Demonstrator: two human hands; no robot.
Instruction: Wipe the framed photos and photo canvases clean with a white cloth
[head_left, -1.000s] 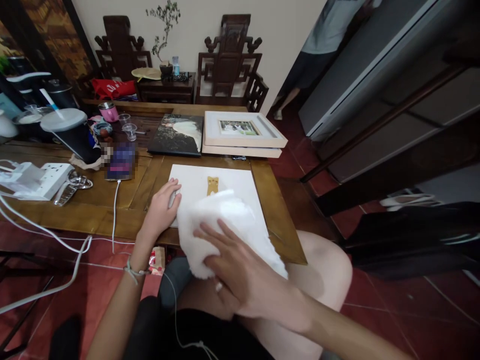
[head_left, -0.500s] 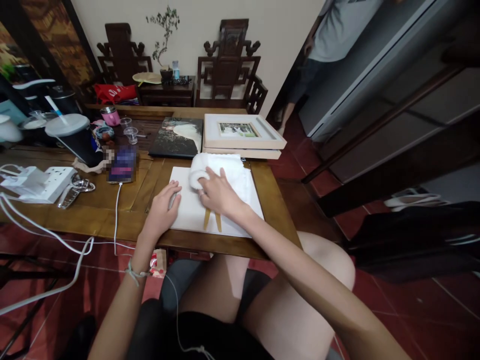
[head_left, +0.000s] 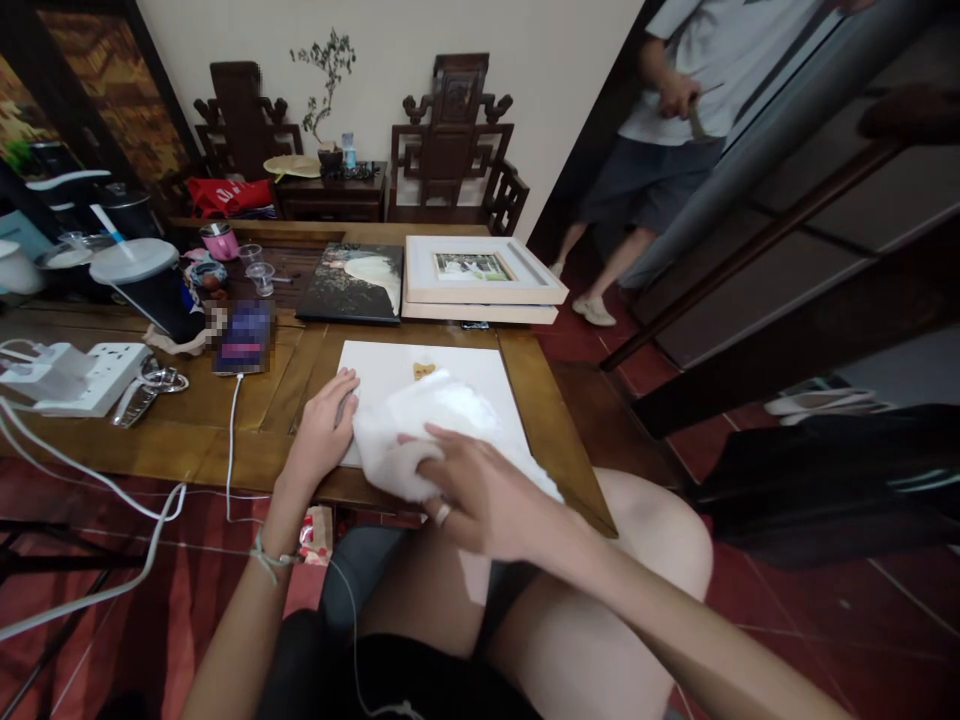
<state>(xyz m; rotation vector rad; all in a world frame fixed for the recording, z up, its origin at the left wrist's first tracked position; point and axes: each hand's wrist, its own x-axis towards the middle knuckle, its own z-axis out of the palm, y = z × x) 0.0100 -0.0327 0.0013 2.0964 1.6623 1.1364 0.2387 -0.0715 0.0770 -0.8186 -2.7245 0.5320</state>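
Note:
My right hand point(head_left: 480, 485) is closed on a bunched white cloth point(head_left: 450, 405), its fingers curled into the folds. The cloth lies over the lower and middle part of a flat white panel point(head_left: 375, 362), reaching past its front edge. Above the cloth, a small brown figure point(head_left: 424, 371) shows on the panel; the rest of it is covered. My left hand point(head_left: 324, 425) rests at the panel's left edge, fingers stretched out and holding nothing.
Framed pictures point(head_left: 480, 300) are stacked behind the panel, beside a dark photo board point(head_left: 352, 283). On the left are a phone point(head_left: 244, 337) on a cable, a lidded cup point(head_left: 142, 285) with a straw and a power strip point(head_left: 105, 380). A person point(head_left: 675, 140) stands at the back right.
My right hand has drawn the cloth toward me, from the panel's far part to its front edge. My left hand has stayed put. The person at the back has come further into view.

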